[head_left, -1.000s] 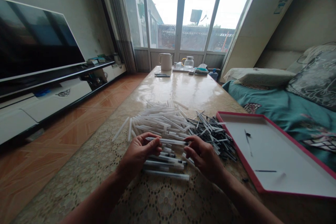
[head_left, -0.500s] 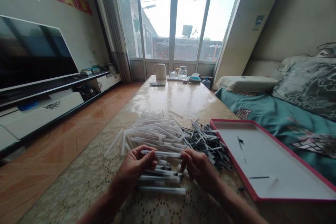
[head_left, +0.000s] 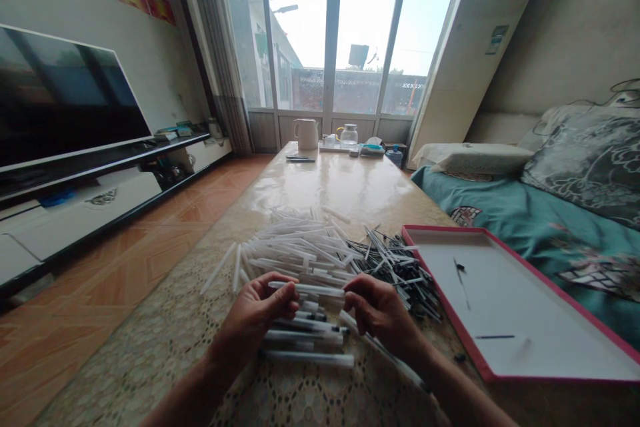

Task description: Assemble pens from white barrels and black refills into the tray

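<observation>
Between both hands a white translucent pen (head_left: pixel 320 289) lies level above the table. My left hand (head_left: pixel 260 307) pinches its left end between thumb and fingers. At its right end my right hand (head_left: pixel 377 307) is closed, fingertips on the barrel. Under the right hand and wrist runs another pale pen (head_left: pixel 385 350), slanting down to the right and partly covered. Just below the hands, several finished-looking pens (head_left: pixel 310 358) lie side by side on the patterned tablecloth. Beyond the hands is a heap of white pen barrels (head_left: pixel 290 243), with black-and-white ink refills (head_left: pixel 400 267) piled to its right.
A shallow red-rimmed white tray (head_left: pixel 540 293) stands at the right, holding a few thin refills. A small black piece (head_left: pixel 459 357) lies beside it. A kettle (head_left: pixel 306 134) and a glass jug (head_left: pixel 349 136) stand at the far table end. A teal-covered seat (head_left: pixel 500 213) borders the right.
The slanting pen under my right hand now shows much more of its length toward the lower right. Both hands keep the held pen in nearly the same place.
</observation>
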Available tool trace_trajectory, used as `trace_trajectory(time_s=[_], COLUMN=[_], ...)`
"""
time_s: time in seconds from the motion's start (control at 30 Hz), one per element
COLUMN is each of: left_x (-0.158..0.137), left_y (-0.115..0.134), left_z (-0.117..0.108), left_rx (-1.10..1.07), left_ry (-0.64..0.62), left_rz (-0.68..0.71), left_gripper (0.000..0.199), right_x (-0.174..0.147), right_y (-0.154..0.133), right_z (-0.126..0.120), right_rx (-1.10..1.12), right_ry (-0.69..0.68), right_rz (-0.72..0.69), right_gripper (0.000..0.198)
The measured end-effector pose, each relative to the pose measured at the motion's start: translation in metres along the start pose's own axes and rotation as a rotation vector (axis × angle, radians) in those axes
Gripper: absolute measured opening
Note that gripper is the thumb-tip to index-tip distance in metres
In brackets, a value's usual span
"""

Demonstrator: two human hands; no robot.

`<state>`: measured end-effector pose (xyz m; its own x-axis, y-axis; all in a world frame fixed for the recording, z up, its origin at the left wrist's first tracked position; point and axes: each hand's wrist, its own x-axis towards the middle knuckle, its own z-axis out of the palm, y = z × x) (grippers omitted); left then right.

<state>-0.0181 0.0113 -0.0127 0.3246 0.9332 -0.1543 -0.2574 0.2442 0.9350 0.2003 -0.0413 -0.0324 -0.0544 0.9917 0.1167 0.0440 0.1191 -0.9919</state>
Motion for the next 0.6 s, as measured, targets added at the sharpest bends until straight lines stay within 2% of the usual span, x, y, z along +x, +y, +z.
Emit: trace_trajectory(time_s=[0.13,0.27,0.37,0.47,0.53,0.6], left_x=[0.002,0.006,0.009,0.010,0.011,0.012], left_y=[0.010,0.025,0.029,0.027,0.024,0.022], left_z=[-0.006,-0.019,-0.025,-0.025,-0.023,-0.021], left_rx=[-0.097,-0.207,-0.200,-0.142,-0.082,-0.013], left_ry=[0.086,0.296,0.381,0.319,0.230,0.182], left_rz=[-0.010,0.091,0.149,0.141,0.121,0.126], left_gripper=[0.032,0.021,0.014,0.015,0.029,0.050], right_x=[0.003,0.007,0.011,0.013,0.013,0.013], right_y=[0.002,0.004,0.007,0.009,0.010,0.010], right_z=[-0.015,-0.045,-0.063,-0.068,-0.064,-0.058], right_rx=[-0.150,-0.529,-0.865,-1.120,-1.178,-1.134], right_ry=[0.104,0.432,0.671,0.751,0.740,0.677], right_rz=[-0.100,-0.246,-0.272,-0.298,-0.350,-0.424], right_gripper=[0.028,0.024,0.026,0.031,0.033,0.029])
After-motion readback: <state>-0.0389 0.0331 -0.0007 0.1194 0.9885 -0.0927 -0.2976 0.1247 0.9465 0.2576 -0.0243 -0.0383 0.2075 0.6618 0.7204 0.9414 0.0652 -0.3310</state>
